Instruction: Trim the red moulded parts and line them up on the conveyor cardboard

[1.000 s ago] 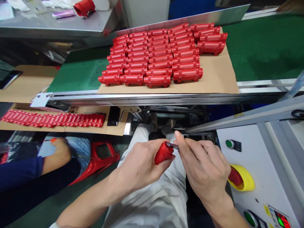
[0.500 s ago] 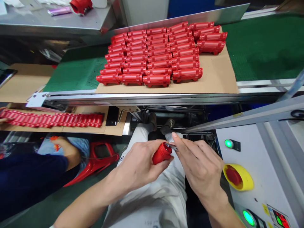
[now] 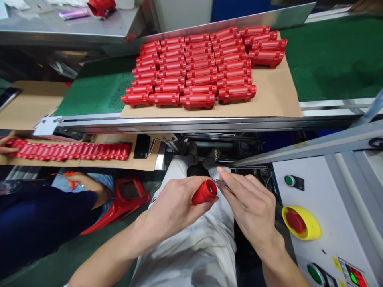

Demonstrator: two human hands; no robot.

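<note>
Nearest, the left hand [image 3: 176, 199] is wrapped round a red plastic tubular part [image 3: 203, 195], open end up, while the right hand [image 3: 251, 205] pinches a slim silvery metal tool [image 3: 220, 183] at its rim; whether the tip touches is unclear. The step seems to be tool work at that opening; the next move likely calls for a steady hold and careful tip alignment. Beyond, similar red parts [image 3: 197, 101] lie in rows on brown cardboard [image 3: 272, 95].
</note>
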